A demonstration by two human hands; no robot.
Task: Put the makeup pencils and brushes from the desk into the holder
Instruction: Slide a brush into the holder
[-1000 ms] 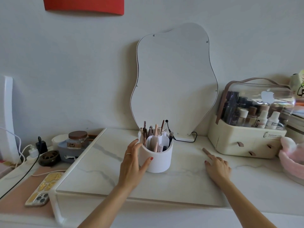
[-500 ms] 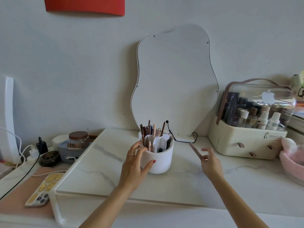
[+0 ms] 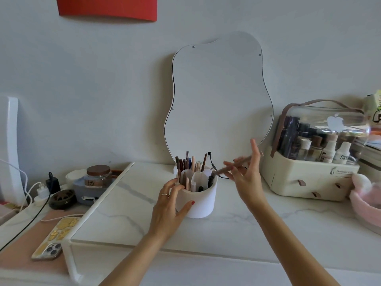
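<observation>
A white round holder point(image 3: 201, 200) stands on the marble desk point(image 3: 127, 205) in front of the mirror, with several pencils and brushes point(image 3: 190, 163) upright in its compartments. My left hand point(image 3: 169, 205) wraps the holder's left side, thumb on its front. My right hand point(image 3: 246, 176) is raised just right of the holder and pinches a thin brown makeup pencil point(image 3: 233, 165). The pencil is tilted, its lower tip at the holder's right rim.
A wavy mirror point(image 3: 218, 100) leans on the wall behind the holder, with a black cable at its foot. A cream cosmetics case point(image 3: 309, 178) stands at the right, a pink bowl point(image 3: 365, 201) beyond it. A phone point(image 3: 55, 238), a jar point(image 3: 98, 175) and chargers lie left.
My right hand lifted the pencil off the desk and carried it up and left to the holder's rim. My left hand stayed on the holder.
</observation>
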